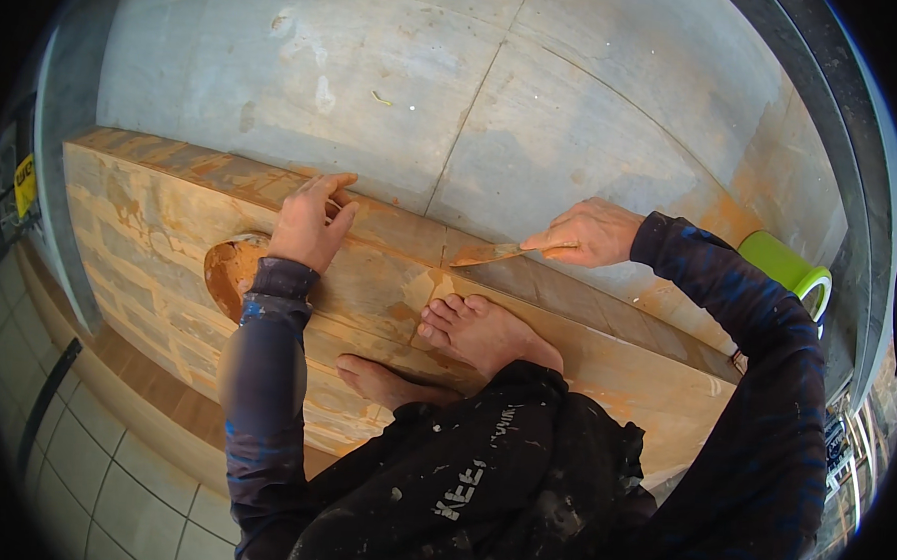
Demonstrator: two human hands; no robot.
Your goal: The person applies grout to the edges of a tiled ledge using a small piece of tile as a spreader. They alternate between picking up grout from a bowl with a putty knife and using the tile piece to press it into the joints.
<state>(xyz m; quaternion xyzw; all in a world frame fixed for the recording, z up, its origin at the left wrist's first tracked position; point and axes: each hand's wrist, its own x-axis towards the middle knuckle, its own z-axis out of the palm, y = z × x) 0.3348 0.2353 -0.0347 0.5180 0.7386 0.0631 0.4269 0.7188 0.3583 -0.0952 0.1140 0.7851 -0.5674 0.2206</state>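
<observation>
My right hand [591,234] grips a putty knife [485,253] smeared with orange-brown paste. Its blade lies against a joint on the top edge of the tiled ledge [371,222]. To the left, my left hand [313,222] rests at the same edge, fingers apart, with nothing seen in it. Beside my left wrist, a round bowl [230,276] holds orange-brown paste; the wrist and sleeve partly cover it. Streaks of the same paste stain the ledge.
My bare feet [486,334] stand on the ledge's wide face. Beyond it spread large grey tiles [377,87] with thin joints. A green bucket [782,263] stands at the right, near a dark frame [828,76]. Pale floor tiles [155,477] lie at lower left.
</observation>
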